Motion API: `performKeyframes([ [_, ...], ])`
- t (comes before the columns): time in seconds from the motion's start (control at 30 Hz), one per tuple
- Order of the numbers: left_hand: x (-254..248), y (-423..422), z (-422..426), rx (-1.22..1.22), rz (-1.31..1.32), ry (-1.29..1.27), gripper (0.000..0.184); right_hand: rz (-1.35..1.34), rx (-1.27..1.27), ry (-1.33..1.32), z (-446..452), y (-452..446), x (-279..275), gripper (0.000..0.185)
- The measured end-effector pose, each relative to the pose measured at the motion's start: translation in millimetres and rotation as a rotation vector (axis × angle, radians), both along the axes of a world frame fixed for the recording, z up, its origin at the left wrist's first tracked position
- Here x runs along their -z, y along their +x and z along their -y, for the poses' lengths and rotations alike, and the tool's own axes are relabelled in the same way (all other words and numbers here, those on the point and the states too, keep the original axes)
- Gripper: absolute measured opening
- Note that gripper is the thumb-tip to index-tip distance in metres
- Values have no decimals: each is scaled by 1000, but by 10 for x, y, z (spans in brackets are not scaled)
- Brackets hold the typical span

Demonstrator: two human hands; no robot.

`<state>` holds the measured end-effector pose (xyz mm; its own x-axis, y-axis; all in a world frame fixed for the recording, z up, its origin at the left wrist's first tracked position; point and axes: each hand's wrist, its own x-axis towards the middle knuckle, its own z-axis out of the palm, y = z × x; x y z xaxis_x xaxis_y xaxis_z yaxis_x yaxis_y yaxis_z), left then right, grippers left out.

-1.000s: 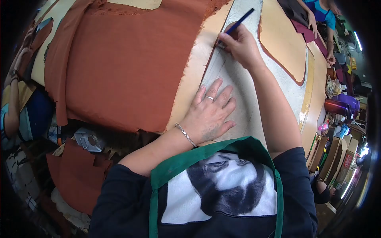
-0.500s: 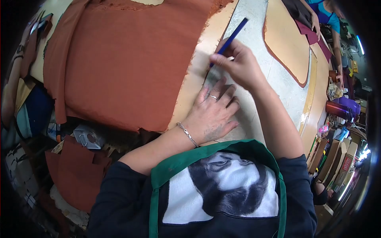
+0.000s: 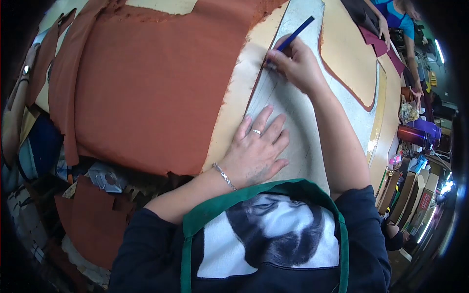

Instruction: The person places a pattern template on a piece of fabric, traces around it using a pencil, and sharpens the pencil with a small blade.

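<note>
My left hand [image 3: 259, 146] lies flat with its fingers spread on a grey-white template [image 3: 305, 141], a ring on one finger and a chain bracelet at the wrist. In my right hand [image 3: 295, 63] is a dark blue pen [image 3: 299, 30], its lower end by the template's left edge. A strip of tan material [image 3: 229, 107] shows beside that edge. Left of it spreads a large reddish-brown sheet [image 3: 156, 88] with ragged borders and a folded left side. A tan panel [image 3: 347, 53] edged in reddish brown is at the template's right.
A person's arm [image 3: 19, 102] is at the far left, and another person's arms [image 3: 413, 58] reach in at the upper right. Purple and dark red cylinders [image 3: 415, 134] stand by cardboard boxes [image 3: 422, 200] on the right. Reddish-brown pieces [image 3: 93, 219] hang at the lower left.
Over the last half second my right hand and the pen have moved up along the template edge, away from my left hand. My left hand stays flat, in nearly the same place.
</note>
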<state>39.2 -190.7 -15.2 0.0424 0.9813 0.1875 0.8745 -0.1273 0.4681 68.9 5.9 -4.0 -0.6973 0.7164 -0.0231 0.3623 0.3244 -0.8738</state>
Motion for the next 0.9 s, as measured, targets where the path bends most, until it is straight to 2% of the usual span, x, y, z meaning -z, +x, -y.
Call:
performKeyframes([
  [0.17,108,11,-12,-17,-38,77,49,-96,255,16,-713,-236,75,15],
  [0.23,89,2,-26,-15,-11,67,47,-144,285,60,-1018,-311,205,17],
  [0.33,73,1,-26,-14,-3,43,46,-155,343,434,-1073,-257,320,19],
  [0.37,60,2,-41,-10,-5,39,47,-156,405,412,-1062,-181,338,22],
  [0.43,-1,0,-47,-1,-7,25,46,-476,511,-10,-692,4,100,18],
  [0.53,-83,-4,-47,-6,13,-5,44,-760,516,-608,-326,475,-124,17],
  [0.67,-84,-55,-46,-4,110,78,35,-858,627,-891,111,1044,-330,17],
  [0.73,7,-90,-52,-25,377,195,25,-896,605,-966,269,1267,-337,18],
  [0.77,16,-89,-70,-38,510,250,20,-910,595,-969,340,1348,-361,19],
  [0.8,-57,-60,-93,-63,463,359,11,-922,585,-976,415,1416,-380,19],
  [0.9,-314,94,-142,-78,609,327,8,-936,577,-1003,620,1547,-432,21],
])
